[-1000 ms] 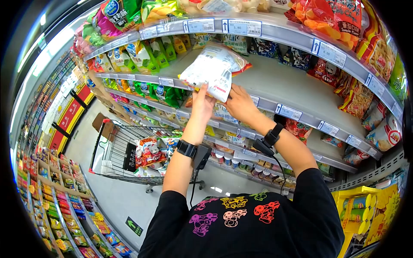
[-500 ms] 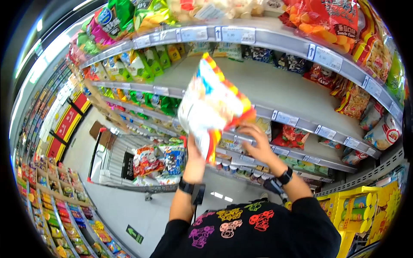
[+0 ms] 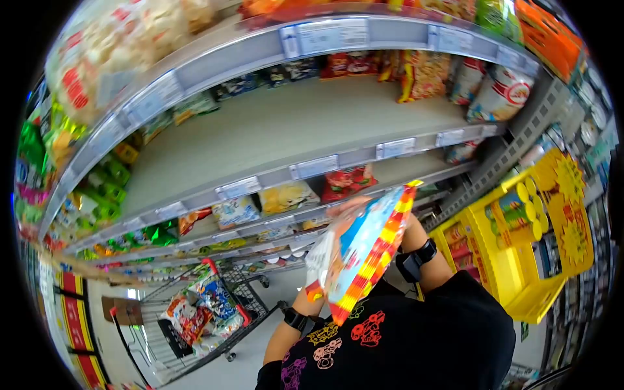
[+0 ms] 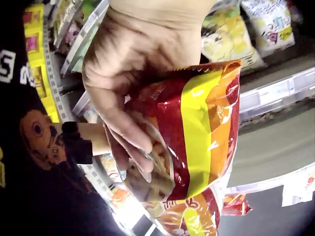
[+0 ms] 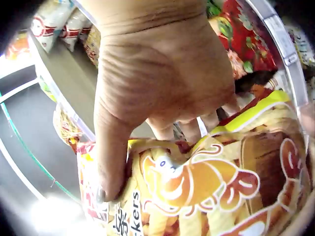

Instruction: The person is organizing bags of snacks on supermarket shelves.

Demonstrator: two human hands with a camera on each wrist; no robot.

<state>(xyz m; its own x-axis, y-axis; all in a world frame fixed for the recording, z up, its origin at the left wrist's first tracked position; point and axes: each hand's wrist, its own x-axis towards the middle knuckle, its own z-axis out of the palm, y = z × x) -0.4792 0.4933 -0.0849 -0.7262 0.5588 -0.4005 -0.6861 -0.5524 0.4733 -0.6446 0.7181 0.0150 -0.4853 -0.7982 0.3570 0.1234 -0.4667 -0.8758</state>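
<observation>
Both hands hold a snack bag (image 3: 367, 250) in front of the chest, its red-and-yellow striped edge facing up in the head view. In the right wrist view the bag (image 5: 206, 182) carries a prawn picture and the letters "kers". The right hand (image 5: 162, 83) grips its top edge, thumb on the printed front and fingers behind. In the left wrist view the left hand (image 4: 123, 83) curls its fingers over the dark red, yellow and orange side of the bag (image 4: 197, 128). From the head, the bag covers most of both hands.
Shelves (image 3: 260, 130) with snack bags and price labels curve across the front. A shopping cart (image 3: 244, 286) holding several bags stands at lower left. At the right are a yellow display stand (image 3: 533, 299) and a slotted metal post (image 3: 513, 146).
The bag has been turned over and brought down from the shelf toward the chest. The right hand let go, then took hold again. The head view has swung right.
</observation>
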